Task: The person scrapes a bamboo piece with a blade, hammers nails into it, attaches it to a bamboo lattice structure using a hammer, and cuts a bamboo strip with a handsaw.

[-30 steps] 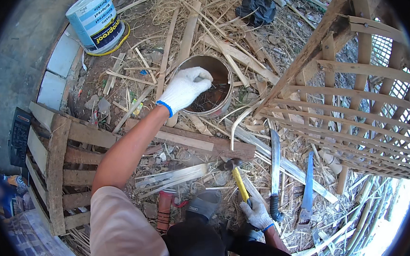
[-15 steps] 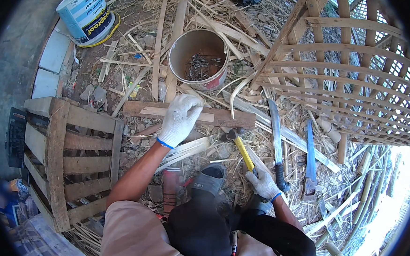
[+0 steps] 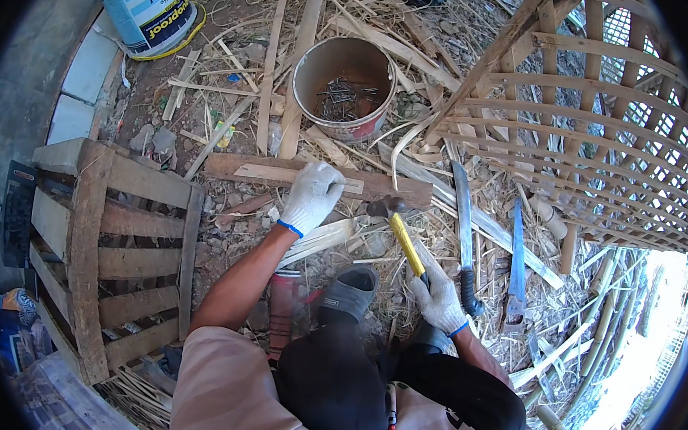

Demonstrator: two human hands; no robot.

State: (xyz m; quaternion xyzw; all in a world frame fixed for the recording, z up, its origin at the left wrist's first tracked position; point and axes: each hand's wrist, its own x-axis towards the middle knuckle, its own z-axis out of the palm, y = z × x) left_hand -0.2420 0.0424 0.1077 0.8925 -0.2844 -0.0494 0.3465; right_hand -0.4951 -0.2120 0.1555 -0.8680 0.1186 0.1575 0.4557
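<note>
My left hand (image 3: 312, 198), in a white glove with a blue cuff, is closed over a brown wooden plank (image 3: 389, 185) lying on the ground. Whatever its fingers hold is hidden. Beneath that hand a thin, pale wood strip (image 3: 259, 173) lies along the plank. In my right hand (image 3: 440, 302), gloved the same way, is a hammer (image 3: 403, 239) with a yellow handle. The hammer's dark head is by the plank's right end, seemingly just over its near edge; contact cannot be made out.
Beyond the plank stands a bucket (image 3: 302, 91) of nails. A machete (image 3: 463, 215) and a handsaw (image 3: 516, 271) lie right of the hammer. A slatted wooden crate (image 3: 91, 262) is at left, a woven lattice panel (image 3: 580, 82) at right. Wood strips litter the ground.
The hammer has come up closer to the plank's right end. My left hand's fingers have curled tighter, and the hand sits slightly nearer me on the plank. The whole view has shifted a little.
</note>
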